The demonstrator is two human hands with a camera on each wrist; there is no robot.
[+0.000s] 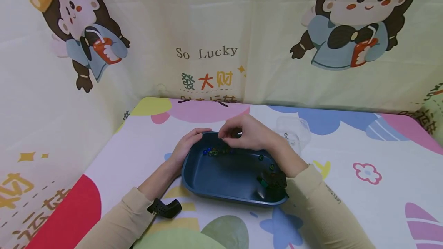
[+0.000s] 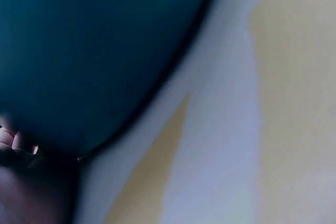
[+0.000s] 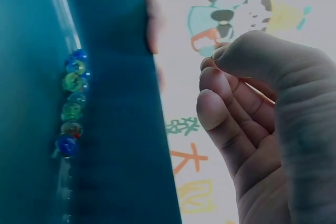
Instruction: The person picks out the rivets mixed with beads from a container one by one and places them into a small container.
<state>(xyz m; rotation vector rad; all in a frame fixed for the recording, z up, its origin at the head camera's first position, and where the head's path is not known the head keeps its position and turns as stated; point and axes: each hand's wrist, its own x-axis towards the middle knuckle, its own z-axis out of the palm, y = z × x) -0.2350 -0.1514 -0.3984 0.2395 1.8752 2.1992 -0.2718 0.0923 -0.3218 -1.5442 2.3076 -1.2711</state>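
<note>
A dark blue rectangular tray [image 1: 221, 176] stands on the table. My left hand [image 1: 187, 147] holds its far left corner, the fingers bent along the outside of the rim. Above the far rim is my right hand [image 1: 247, 131], thumb and forefinger tips together on a small thing mostly hidden by them; its kind I cannot tell. In the right wrist view the same right hand [image 3: 247, 103] shows its other fingers curled. Several glass marbles [image 3: 72, 111], blue, green and yellowish, line the foot of the tray's far wall. Dark green marbles [image 1: 261, 157] lie toward the right side.
In the tray's near right corner sits a dark, glossy cluster [image 1: 271, 180], partly in shadow. Behind my right forearm a clear plastic box [image 1: 294, 131] holds small shiny bits. The patterned tablecloth [image 1: 346, 210] meets a printed curtain [image 1: 266, 49] at the back.
</note>
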